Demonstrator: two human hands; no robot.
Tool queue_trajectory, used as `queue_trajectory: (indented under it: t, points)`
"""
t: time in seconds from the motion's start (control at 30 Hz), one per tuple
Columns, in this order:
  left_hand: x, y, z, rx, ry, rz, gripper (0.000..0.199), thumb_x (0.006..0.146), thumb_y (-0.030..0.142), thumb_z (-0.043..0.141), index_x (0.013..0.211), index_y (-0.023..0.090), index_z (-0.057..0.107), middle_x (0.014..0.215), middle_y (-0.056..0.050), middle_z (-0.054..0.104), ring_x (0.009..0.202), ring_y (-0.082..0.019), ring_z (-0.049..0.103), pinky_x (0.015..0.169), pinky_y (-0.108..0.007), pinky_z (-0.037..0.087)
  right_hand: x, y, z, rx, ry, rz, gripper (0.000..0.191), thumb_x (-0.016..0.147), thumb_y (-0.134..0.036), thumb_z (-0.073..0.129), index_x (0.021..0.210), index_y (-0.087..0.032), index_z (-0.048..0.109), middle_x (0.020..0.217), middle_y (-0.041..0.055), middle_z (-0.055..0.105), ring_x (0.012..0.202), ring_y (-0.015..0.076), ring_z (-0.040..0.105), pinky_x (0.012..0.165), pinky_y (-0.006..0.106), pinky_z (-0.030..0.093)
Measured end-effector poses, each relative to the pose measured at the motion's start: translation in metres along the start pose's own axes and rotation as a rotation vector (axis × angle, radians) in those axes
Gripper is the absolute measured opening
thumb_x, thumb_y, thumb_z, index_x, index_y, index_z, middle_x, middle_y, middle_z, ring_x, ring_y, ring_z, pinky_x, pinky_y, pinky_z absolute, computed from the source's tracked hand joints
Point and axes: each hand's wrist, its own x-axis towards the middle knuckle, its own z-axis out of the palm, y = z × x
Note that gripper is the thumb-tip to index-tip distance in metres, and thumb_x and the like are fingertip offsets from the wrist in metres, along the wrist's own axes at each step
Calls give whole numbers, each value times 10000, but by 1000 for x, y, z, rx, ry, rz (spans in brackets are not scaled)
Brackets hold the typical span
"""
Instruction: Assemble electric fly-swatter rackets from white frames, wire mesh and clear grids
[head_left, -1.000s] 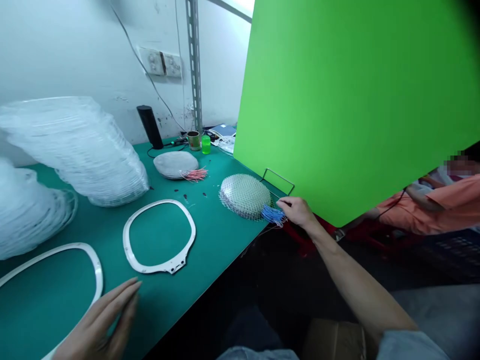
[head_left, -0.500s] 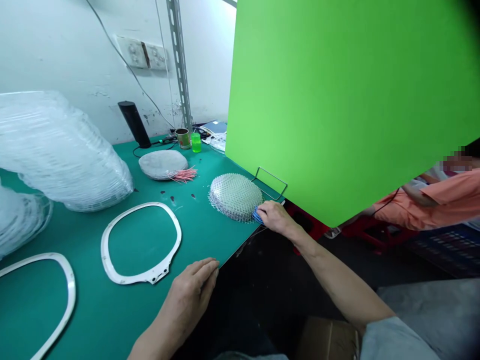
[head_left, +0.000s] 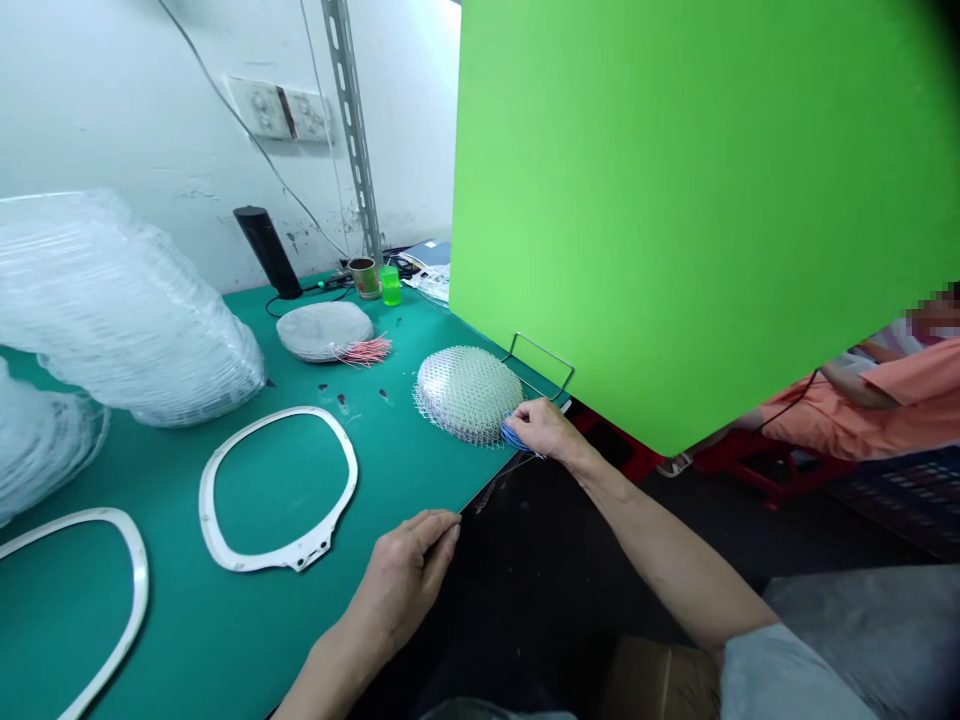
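My right hand (head_left: 546,428) is closed on a bundle of thin blue wires (head_left: 514,438) at the right edge of a domed stack of pale wire mesh (head_left: 466,388). The stack rests near the edge of the green table. Over the table's front edge is my left hand (head_left: 411,562), its fingertips pressed together; whatever may be between them is too small to make out. To its left lies a white oval frame (head_left: 211,490) with a small notched tab, and part of a second white frame (head_left: 139,570) shows at the lower left.
Tall stacks of clear plastic pieces (head_left: 142,310) stand at the left. Behind are a flat grey round stack (head_left: 324,328) with pink wires (head_left: 364,350), a can (head_left: 364,278) and a black cylinder (head_left: 266,250). A large green board (head_left: 675,200) overhangs the right; beyond it sits a person (head_left: 900,405).
My left hand has moved right and slightly up along the table's edge. My right hand has stayed at the blue wires, and more of the bundle shows below its fingers.
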Motion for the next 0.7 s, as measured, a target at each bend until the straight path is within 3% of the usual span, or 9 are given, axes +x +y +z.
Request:
queue_trajectory:
  t: [0.13, 0.27, 0.37, 0.47, 0.63, 0.7]
  points:
    - [8, 8, 3, -49, -12, -16, 220, 1026, 279, 526, 1106, 252, 729, 1070, -42, 772, 923, -175, 735, 809, -250, 565, 4, 1, -4, 140, -41, 56, 189, 760, -324, 681, 669, -161, 710, 641, 24, 688, 570, 138, 598, 524, 229, 431]
    - [21, 20, 1, -98, -31, -53, 226, 1017, 302, 530, 1058, 253, 747, 995, -35, 777, 864, -185, 727, 769, -263, 551, 7, -2, -16, 279, -46, 109, 266, 763, -368, 688, 858, -141, 787, 754, 55, 756, 627, 168, 670, 566, 257, 509]
    - [35, 29, 1, -151, -48, -109, 242, 1008, 323, 532, 1010, 251, 764, 939, -29, 773, 826, -192, 711, 750, -272, 529, 7, -6, -25, 309, 32, 96, 262, 727, -388, 727, 824, -155, 798, 725, 36, 747, 616, 160, 645, 561, 255, 490]
    - [52, 32, 6, -259, -58, -176, 281, 1002, 354, 529, 933, 234, 773, 834, -22, 750, 779, -190, 694, 722, -269, 516, 7, -9, -30, 246, 109, 37, 320, 761, -469, 706, 753, -156, 771, 604, -1, 667, 513, 123, 530, 485, 238, 391]
    - [77, 26, 30, -572, -68, -351, 251, 946, 375, 602, 909, 187, 764, 838, -41, 738, 714, -171, 701, 680, -261, 535, 5, -10, -30, 163, 68, -8, 363, 796, -497, 656, 674, -159, 711, 560, -13, 597, 524, 124, 496, 499, 245, 362]
    - [84, 24, 39, -689, -56, -430, 239, 914, 377, 646, 883, 166, 755, 817, -51, 728, 660, -155, 687, 657, -260, 544, 3, -10, -30, 146, 113, -37, 370, 817, -500, 635, 693, -160, 712, 578, -10, 602, 551, 130, 507, 524, 250, 376]
